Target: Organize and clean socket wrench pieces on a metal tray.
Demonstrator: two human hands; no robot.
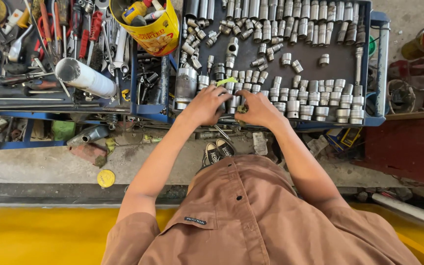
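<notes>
Two bare hands reach into the near edge of the blue metal tray (380, 59) full of shiny steel sockets (315, 100). The left hand (206, 104) lies with fingers spread on the front row of sockets, and the right hand (257, 109) is just beside it, fingers curled on a small dark socket (241, 109). A yellow round tin bucket (154, 27) with tools stands behind, on the left.

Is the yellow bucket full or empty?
Full: the yellow bucket stands open on the tool cart, with bottles and tools poking above its rim.
</notes>
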